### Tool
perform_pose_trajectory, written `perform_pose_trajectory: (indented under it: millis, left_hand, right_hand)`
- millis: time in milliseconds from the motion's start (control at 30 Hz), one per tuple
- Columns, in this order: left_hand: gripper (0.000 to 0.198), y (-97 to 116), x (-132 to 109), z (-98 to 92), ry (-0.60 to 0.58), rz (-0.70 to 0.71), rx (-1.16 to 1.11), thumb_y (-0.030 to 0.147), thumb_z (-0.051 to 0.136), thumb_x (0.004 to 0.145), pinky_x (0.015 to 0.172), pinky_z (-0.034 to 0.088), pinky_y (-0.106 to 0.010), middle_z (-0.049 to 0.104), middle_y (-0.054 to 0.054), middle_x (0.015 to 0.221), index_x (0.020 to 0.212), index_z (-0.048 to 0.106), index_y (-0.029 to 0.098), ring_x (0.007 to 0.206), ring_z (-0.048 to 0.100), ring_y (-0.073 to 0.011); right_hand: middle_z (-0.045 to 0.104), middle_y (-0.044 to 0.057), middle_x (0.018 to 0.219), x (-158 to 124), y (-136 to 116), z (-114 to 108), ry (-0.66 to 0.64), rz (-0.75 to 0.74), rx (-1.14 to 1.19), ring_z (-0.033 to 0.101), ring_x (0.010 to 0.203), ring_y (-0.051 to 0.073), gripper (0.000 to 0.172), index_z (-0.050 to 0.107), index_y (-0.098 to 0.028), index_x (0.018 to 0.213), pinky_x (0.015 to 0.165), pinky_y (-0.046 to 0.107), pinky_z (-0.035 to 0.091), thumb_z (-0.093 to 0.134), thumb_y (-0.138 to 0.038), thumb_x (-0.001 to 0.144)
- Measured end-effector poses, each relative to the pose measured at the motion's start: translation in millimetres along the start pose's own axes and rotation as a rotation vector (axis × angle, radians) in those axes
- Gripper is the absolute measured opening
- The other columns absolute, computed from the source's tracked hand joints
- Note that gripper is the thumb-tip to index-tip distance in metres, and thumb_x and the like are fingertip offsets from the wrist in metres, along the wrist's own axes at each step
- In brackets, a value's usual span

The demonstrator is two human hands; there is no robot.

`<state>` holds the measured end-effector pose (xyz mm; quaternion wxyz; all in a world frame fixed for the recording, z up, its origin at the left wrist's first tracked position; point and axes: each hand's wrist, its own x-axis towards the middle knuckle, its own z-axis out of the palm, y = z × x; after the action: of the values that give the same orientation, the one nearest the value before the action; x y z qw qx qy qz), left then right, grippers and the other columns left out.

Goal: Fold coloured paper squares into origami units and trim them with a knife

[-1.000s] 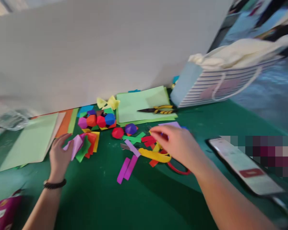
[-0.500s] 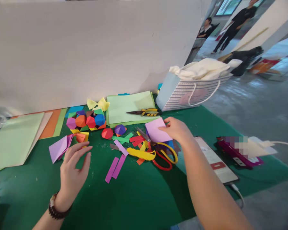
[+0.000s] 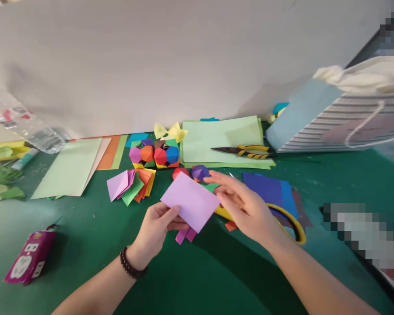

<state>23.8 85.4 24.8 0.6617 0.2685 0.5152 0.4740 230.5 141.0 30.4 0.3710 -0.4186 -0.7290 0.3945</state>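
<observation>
A square sheet of light purple paper (image 3: 193, 203) is pinched in my left hand (image 3: 156, 229), thumb on top and fingers underneath. My right hand (image 3: 246, 210) is at the sheet's right corner, its fingers apart and a fingertip close to the edge; whether it touches I cannot tell. Behind the sheet lie a red folded paper piece (image 3: 180, 173) and a purple one (image 3: 200, 172). Magenta strips (image 3: 185, 235) poke out below it. Partly hidden by my right hand are yellow-handled scissors (image 3: 300, 227) and a blue paper stack (image 3: 265, 189).
Folded coloured papers (image 3: 118, 183) and joined paper balls (image 3: 146, 153) are at centre left. Pliers (image 3: 249, 151) rest on green sheets (image 3: 213, 135). A striped paper bag (image 3: 357, 118) stands at right. At left are a plastic bottle (image 3: 36, 127) and a magenta packet (image 3: 33, 253).
The purple sheet has moved from the pile beside the scissors to mid-table, passing from my right hand to my left. My left hand has closed on it; the view has turned left.
</observation>
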Motion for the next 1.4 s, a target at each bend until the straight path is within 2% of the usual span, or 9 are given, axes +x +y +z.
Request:
perform_pose_trajectory:
  millis: [133,267,400,567,767,933,1100,1300,1400]
  left_hand:
    - [0.036,-0.9,-0.5,-6.3,0.076,-0.005,-0.153,0.031,0.086,0.066,0.063,0.060,-0.025,0.072,-0.003,0.078,0.091,0.067,0.013,0.061,0.069,-0.0131]
    - [0.041,-0.1,-5.6,-6.0,0.003,0.007,-0.133,0.025,0.083,0.070,0.068,0.062,-0.031,0.073,-0.006,0.093,0.106,0.064,0.016,0.074,0.072,-0.0186]
    - [0.042,-0.1,-6.7,-6.6,-0.092,-0.012,-0.118,0.017,0.080,0.073,0.070,0.061,-0.034,0.073,-0.007,0.098,0.111,0.063,0.017,0.080,0.072,-0.0212]
    - [0.043,-3.3,-3.9,-8.6,-0.214,-0.051,-0.047,0.013,0.080,0.071,0.058,0.055,-0.025,0.071,-0.005,0.089,0.110,0.064,0.017,0.067,0.069,-0.0167]
    - [0.055,-9.8,-4.4,-7.7,-0.360,-0.083,-0.058,0.018,0.083,0.071,0.092,0.055,-0.047,0.064,-0.009,0.121,0.120,0.057,0.022,0.110,0.064,-0.0285]
    - [0.079,-13.8,-5.2,-4.9,-0.163,0.043,0.209,0.035,0.092,0.055,0.080,0.055,-0.038,0.066,-0.012,0.116,0.122,0.055,0.019,0.102,0.065,-0.0299]
    - [0.058,-16.3,-8.1,5.9,0.072,0.136,0.480,0.040,0.087,0.063,0.066,0.053,-0.030,0.072,-0.007,0.093,0.110,0.062,0.016,0.079,0.067,-0.0217]
    - [0.041,-21.1,-11.0,11.0,-0.065,0.064,0.374,0.052,0.068,0.081,0.064,0.054,-0.029,0.071,-0.008,0.067,0.072,0.069,0.012,0.067,0.068,-0.0197]
    - [0.038,-20.0,-10.0,6.4,-0.077,0.073,0.403,0.042,0.081,0.071,0.070,0.055,-0.030,0.074,-0.007,0.086,0.094,0.070,0.014,0.079,0.069,-0.0212]
  right_hand:
    - [0.053,0.005,0.143,-4.4,11.4,3.8,-0.063,-0.212,-0.209,0.056,0.125,0.024,0.031,0.067,-0.032,0.112,0.096,0.039,0.052,0.051,-0.018,0.089]
    - [0.063,0.004,0.128,-5.5,18.1,9.8,-0.065,-0.226,-0.187,0.064,0.112,0.023,0.016,0.073,-0.031,0.092,0.093,0.037,0.053,0.061,-0.021,0.087]
    - [0.064,0.005,0.129,-3.2,21.2,8.5,-0.100,-0.124,-0.034,0.064,0.113,0.026,0.007,0.074,-0.031,0.088,0.091,0.039,0.054,0.070,-0.032,0.082]
    - [0.065,0.009,0.125,-0.3,17.0,9.4,-0.141,0.080,0.207,0.063,0.115,0.028,0.023,0.067,-0.025,0.078,0.090,0.039,0.054,0.082,-0.040,0.069]
    - [0.069,0.010,0.111,0.2,8.7,15.8,-0.113,0.405,0.478,0.068,0.094,0.024,0.037,0.053,-0.022,0.074,0.074,0.036,0.057,0.082,-0.043,0.065]
    - [0.068,0.006,0.105,0.6,7.4,23.6,-0.041,0.416,0.498,0.067,0.085,0.020,0.036,0.051,-0.023,0.078,0.072,0.034,0.056,0.081,-0.036,0.064]
    - [0.068,0.004,0.100,-3.1,2.9,29.6,0.011,0.339,0.529,0.067,0.091,0.021,0.028,0.055,-0.024,0.078,0.074,0.034,0.056,0.079,-0.034,0.069]
    - [0.068,0.003,0.095,-3.5,3.2,26.4,0.067,0.288,0.538,0.067,0.091,0.020,0.026,0.058,-0.024,0.082,0.073,0.033,0.057,0.078,-0.034,0.070]
    - [0.067,0.003,0.096,-3.6,5.3,23.4,0.052,0.294,0.450,0.067,0.082,0.019,0.030,0.061,-0.025,0.090,0.069,0.033,0.058,0.079,-0.036,0.069]
